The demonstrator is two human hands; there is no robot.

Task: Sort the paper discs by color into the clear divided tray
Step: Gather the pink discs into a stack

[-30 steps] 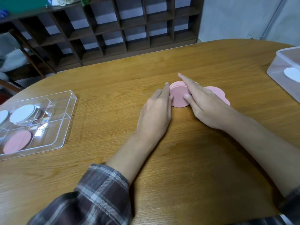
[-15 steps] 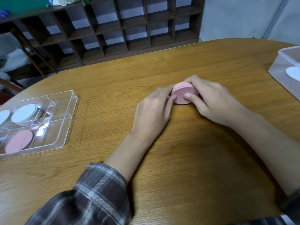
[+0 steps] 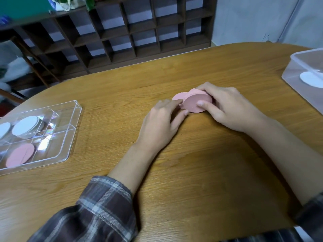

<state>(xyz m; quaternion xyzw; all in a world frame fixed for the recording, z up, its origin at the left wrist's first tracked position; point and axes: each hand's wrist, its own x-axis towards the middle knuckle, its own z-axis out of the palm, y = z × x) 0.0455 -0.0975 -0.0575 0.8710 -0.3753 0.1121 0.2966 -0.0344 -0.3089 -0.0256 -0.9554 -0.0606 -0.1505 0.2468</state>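
My right hand [image 3: 232, 109] gripped the pink stack [image 3: 195, 103], tipped on edge mid-tabletop [image 3: 192, 172]. My left hand [image 3: 164, 119], fingers loose and holding nothing, touched a stray disc [image 3: 178, 97] beside it. Best, I judged, to square all edges before carrying them to the tray [image 3: 75, 130], well apart.

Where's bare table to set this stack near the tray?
Bare wooden table between the clear divided tray and the left hand, and between the forearms. Crowded where it meets the right hand on the pink paper disc stack.
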